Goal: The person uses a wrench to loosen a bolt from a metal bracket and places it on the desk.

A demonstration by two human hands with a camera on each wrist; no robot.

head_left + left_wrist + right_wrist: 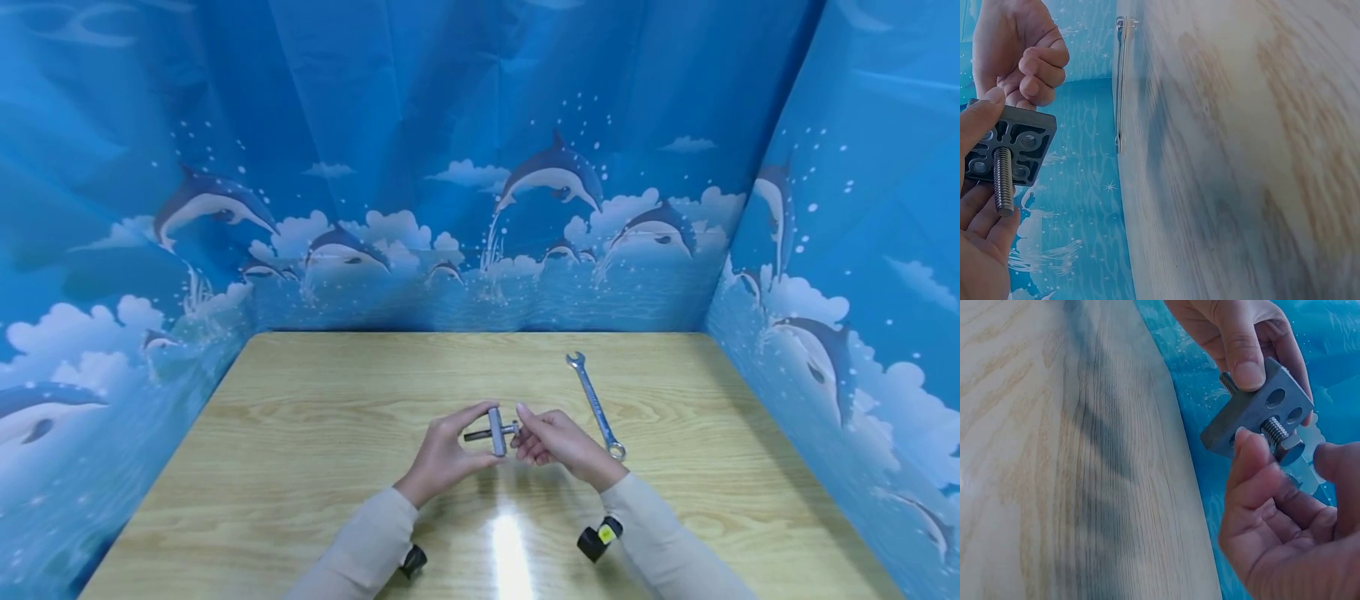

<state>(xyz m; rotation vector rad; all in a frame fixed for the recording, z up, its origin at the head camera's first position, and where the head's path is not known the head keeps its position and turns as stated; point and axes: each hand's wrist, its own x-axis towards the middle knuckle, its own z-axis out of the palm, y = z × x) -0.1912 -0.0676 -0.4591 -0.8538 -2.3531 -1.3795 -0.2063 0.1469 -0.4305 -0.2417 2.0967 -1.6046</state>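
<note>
Inside the left grip point(444, 457), pinched block point(497, 433), bolt point(1003, 181) through it, right grip point(558, 443) loosely curled beside bolt head.

Passage over the table point(315, 408) is free at left, with the metal block point(497, 432) barring the middle, a wrench point(595, 404) right and a curtain point(450, 100) far.

Long cream sleeves point(369, 542), each with a black device point(592, 546); yellow patch point(606, 534) on the right one
</note>
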